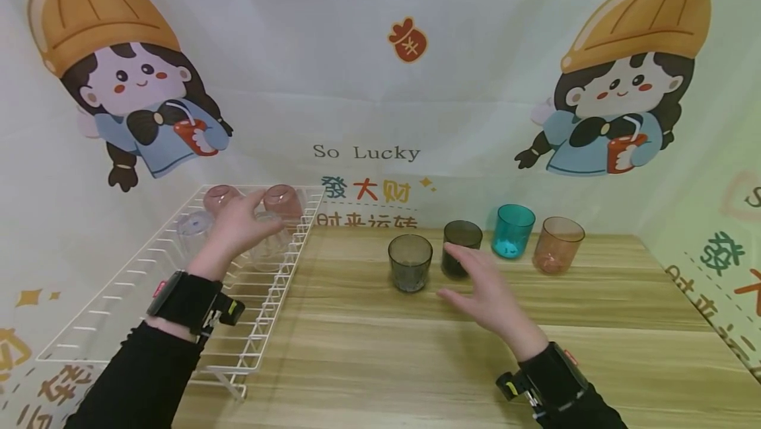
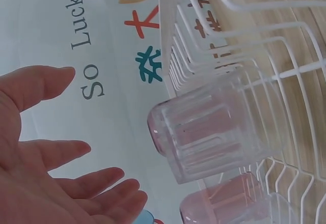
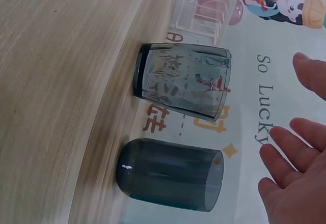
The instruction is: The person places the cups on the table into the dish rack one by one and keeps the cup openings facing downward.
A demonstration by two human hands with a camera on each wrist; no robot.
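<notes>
My left hand (image 1: 238, 224) hovers over the white wire rack (image 1: 257, 366), thumb and fingers spread. Just beneath it, a clear ribbed glass (image 2: 214, 137) stands upside down on the rack, apart from the fingers in the left wrist view. Behind that glass is a pink glass (image 1: 285, 199), also inverted. To the left sit another pink glass (image 1: 218, 196) and a clear glass (image 1: 193, 225). My right hand (image 1: 487, 293) is held in front of a dark grey smooth glass (image 3: 170, 175), holding nothing. Beside it stands a smoky ribbed glass (image 1: 410, 269); both are upright.
A teal glass (image 1: 512, 234) and an amber glass (image 1: 557, 247) stand upright at the back right of the wooden table (image 1: 368, 356). A printed cloth (image 1: 475, 85) hangs behind the table. The rack stands on short legs at the left.
</notes>
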